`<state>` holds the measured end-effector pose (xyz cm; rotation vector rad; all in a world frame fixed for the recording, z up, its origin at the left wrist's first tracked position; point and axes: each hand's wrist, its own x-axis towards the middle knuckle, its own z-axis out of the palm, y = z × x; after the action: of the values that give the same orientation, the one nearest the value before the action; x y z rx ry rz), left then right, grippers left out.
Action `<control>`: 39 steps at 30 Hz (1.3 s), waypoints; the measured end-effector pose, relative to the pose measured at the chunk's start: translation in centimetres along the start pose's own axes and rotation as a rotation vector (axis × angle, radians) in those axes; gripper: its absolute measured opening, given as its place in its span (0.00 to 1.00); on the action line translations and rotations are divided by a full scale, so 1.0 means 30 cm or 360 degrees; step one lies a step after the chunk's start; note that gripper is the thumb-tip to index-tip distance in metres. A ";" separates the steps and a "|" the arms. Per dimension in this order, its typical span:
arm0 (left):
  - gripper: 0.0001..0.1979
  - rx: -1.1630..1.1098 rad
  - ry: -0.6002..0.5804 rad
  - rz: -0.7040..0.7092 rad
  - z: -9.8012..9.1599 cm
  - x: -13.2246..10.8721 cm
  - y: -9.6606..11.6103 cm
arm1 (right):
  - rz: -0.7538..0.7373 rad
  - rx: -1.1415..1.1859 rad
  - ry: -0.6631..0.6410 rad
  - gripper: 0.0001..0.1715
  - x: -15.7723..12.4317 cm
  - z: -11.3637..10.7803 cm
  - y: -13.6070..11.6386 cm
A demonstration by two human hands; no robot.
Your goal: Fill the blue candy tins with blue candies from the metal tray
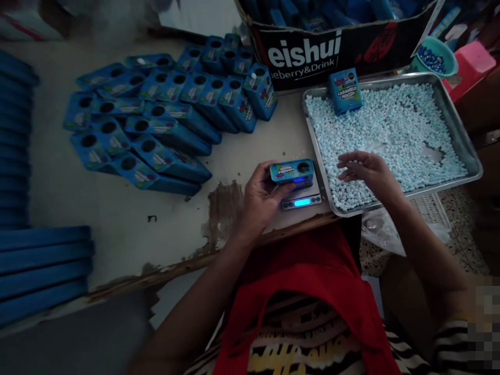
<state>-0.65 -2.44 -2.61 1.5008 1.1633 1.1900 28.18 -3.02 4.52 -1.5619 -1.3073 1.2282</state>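
Observation:
My left hand [261, 200] is closed round a blue candy box [291, 172] with a round hole in its top. The box is on or just over a small digital scale [301, 197], whose display glows blue. My right hand [367, 169] hovers over the near left part of a metal tray [390, 197], its fingers stretched out and nothing visible in them. Small pale blue and white candies [410, 135] cover much of the tray. Another blue box [346, 91], printed "Caramelo Macizo", stands at the tray's far left corner.
Many blue boxes with round holes [167, 117] are grouped on the worn table [128, 219]. Flat blue pieces [42, 260] are stacked at the left. Behind the tray stands a black carton [304, 54]; a green bowl [449, 60] holds small blue wrapped pieces.

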 end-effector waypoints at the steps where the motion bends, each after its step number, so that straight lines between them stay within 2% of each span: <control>1: 0.32 -0.0014 -0.0017 0.0005 -0.009 -0.009 -0.005 | -0.0136 -0.0456 0.0097 0.14 -0.002 -0.027 0.004; 3: 0.42 -0.0011 0.0001 0.0042 -0.045 -0.017 0.003 | -0.0358 -0.1274 0.0369 0.18 -0.009 -0.081 0.014; 5: 0.49 0.0022 0.0095 0.0062 -0.105 -0.021 0.028 | -0.0462 -0.1717 0.0526 0.20 -0.016 -0.124 0.029; 8: 0.44 0.0088 0.0335 0.0016 -0.209 -0.036 0.068 | -0.0504 -0.1823 0.0328 0.21 -0.029 -0.144 0.064; 10: 0.37 0.0148 0.0478 -0.0032 -0.260 -0.057 0.085 | -0.0525 -0.1853 0.0131 0.24 -0.038 -0.117 0.081; 12: 0.31 0.0197 0.0569 -0.0076 -0.285 -0.081 0.094 | -0.0494 -0.1947 0.0038 0.27 -0.043 -0.064 0.081; 16: 0.21 0.0313 0.0648 -0.0068 -0.282 -0.121 0.109 | -0.0208 -0.2090 0.0024 0.20 -0.012 0.034 0.037; 19: 0.16 0.0494 0.0607 0.0010 -0.284 -0.137 0.118 | -0.0114 -0.1853 0.0000 0.12 0.033 0.030 -0.002; 22: 0.12 0.0693 0.0518 0.0135 -0.307 -0.144 0.119 | -0.0024 -0.1262 0.0080 0.05 0.061 -0.030 -0.027; 26: 0.09 0.0763 0.0450 0.0160 -0.329 -0.142 0.110 | 0.0217 -0.0202 0.0093 0.11 0.059 -0.106 -0.041; 29: 0.08 0.0698 0.0442 0.0104 -0.315 -0.133 0.109 | 0.0376 0.0307 0.0055 0.17 0.047 -0.133 -0.041; 35: 0.07 0.0600 0.0281 0.0188 -0.267 -0.115 0.104 | 0.0385 0.0403 0.0078 0.13 0.025 -0.119 -0.021; 37: 0.11 0.0582 0.0204 0.0189 -0.254 -0.112 0.096 | 0.0442 0.0438 0.0030 0.17 0.025 -0.107 -0.013; 39: 0.21 0.0558 0.0124 0.0175 -0.236 -0.107 0.090 | 0.0453 0.0389 0.0037 0.20 0.027 -0.095 -0.006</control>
<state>-7.54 -5.54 0.62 1.8124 1.4127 1.1685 30.91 -2.08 5.29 -1.6134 -0.9004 1.4787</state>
